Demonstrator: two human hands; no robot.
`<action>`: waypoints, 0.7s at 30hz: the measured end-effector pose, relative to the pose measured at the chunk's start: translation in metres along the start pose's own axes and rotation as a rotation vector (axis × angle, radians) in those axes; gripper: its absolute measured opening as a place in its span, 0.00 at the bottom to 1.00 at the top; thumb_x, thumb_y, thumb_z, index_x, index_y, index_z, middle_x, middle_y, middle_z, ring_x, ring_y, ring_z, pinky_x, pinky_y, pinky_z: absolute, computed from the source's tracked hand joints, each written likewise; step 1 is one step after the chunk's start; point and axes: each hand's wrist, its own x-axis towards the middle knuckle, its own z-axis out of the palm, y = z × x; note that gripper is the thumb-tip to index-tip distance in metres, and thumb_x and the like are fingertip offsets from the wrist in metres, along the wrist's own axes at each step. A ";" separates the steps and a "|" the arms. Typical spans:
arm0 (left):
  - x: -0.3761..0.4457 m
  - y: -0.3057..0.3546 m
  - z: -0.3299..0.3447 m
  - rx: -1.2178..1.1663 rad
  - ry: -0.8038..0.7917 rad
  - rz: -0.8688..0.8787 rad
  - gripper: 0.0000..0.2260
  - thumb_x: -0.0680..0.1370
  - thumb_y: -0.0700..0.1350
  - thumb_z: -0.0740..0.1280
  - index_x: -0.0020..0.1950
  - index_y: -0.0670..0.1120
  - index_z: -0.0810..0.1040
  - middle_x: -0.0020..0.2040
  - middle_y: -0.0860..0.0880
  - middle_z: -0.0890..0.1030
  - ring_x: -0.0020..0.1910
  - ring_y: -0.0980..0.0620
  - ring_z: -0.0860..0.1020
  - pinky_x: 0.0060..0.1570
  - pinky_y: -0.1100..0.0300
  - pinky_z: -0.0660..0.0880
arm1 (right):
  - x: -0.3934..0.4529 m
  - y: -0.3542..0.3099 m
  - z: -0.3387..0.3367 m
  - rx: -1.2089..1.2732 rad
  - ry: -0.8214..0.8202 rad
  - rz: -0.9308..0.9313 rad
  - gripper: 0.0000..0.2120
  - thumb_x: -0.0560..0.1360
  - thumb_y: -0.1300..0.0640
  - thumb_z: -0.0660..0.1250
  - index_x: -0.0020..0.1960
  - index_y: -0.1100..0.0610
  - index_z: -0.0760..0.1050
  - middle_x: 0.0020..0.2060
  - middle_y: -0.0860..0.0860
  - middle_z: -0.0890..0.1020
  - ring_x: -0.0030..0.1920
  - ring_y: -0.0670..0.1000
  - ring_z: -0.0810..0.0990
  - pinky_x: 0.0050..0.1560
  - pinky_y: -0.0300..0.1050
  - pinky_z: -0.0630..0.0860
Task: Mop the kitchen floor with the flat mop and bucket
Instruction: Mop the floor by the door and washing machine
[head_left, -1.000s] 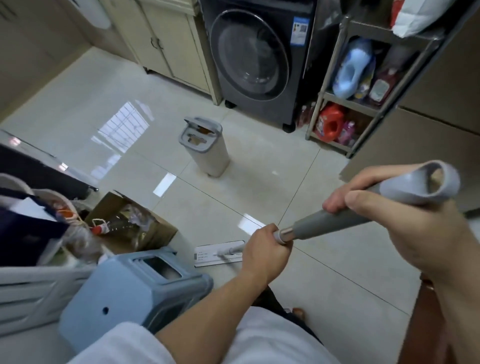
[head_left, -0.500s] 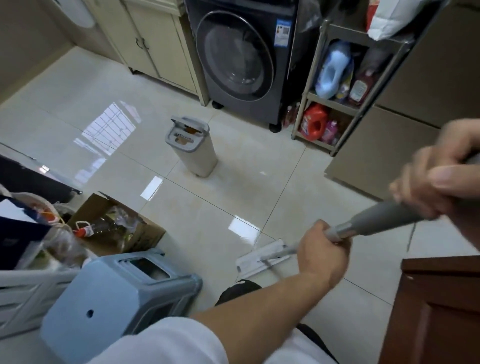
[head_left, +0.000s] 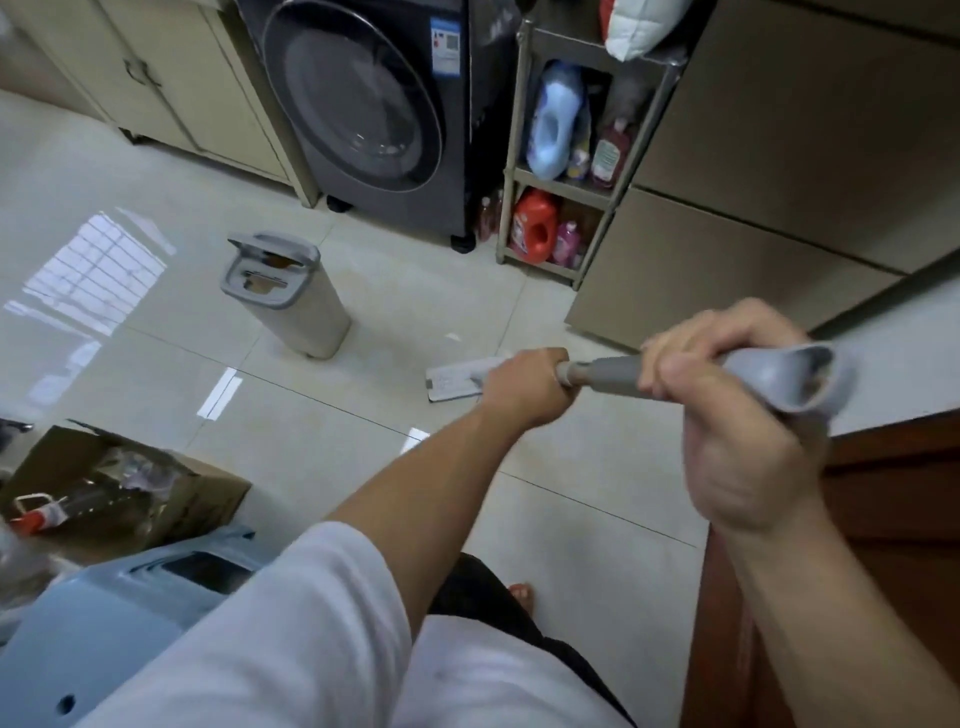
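The flat mop's white pad (head_left: 451, 381) lies on the pale tiled floor, right of the bucket and partly hidden behind my left fist. My left hand (head_left: 527, 387) grips the metal pole just below the grey handle (head_left: 608, 375). My right hand (head_left: 727, 384) grips the grey handle near its flared, hollow end (head_left: 800, 376). The tall beige mop bucket (head_left: 291, 299) with a grey slotted lid stands upright on the floor, about a tile left of the pad.
A dark front-loading washing machine (head_left: 363, 114) and a metal shelf of detergent bottles (head_left: 566, 166) stand at the back. A beige cabinet (head_left: 727, 249) is at right, brown wooden furniture (head_left: 883, 545) near right. A cardboard box (head_left: 119, 493) and a blue plastic stool (head_left: 104, 623) sit at left.
The mop pad has slid away from me and to the right, from beside the stool to near the bucket and shelf. Both hands kept their grip on the pole and handle.
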 end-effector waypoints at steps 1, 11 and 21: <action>0.014 -0.017 -0.006 0.086 -0.082 -0.012 0.08 0.79 0.55 0.63 0.52 0.53 0.77 0.54 0.47 0.83 0.51 0.42 0.79 0.52 0.48 0.77 | -0.008 0.014 0.012 -0.097 -0.001 0.044 0.08 0.71 0.64 0.70 0.38 0.52 0.78 0.33 0.55 0.79 0.36 0.64 0.77 0.42 0.60 0.77; 0.013 -0.029 0.004 -0.136 -0.117 0.011 0.10 0.78 0.54 0.67 0.56 0.50 0.78 0.51 0.48 0.83 0.50 0.45 0.80 0.48 0.52 0.77 | 0.013 -0.003 0.008 -0.282 -0.019 0.145 0.06 0.70 0.67 0.68 0.36 0.69 0.75 0.31 0.61 0.77 0.34 0.54 0.77 0.33 0.43 0.72; -0.121 -0.070 -0.001 -0.477 -0.168 -0.177 0.15 0.79 0.50 0.70 0.36 0.47 0.70 0.29 0.51 0.72 0.30 0.50 0.70 0.35 0.56 0.69 | 0.047 -0.036 0.063 0.098 -0.031 0.246 0.15 0.71 0.67 0.68 0.28 0.59 0.70 0.23 0.56 0.72 0.26 0.55 0.73 0.35 0.58 0.79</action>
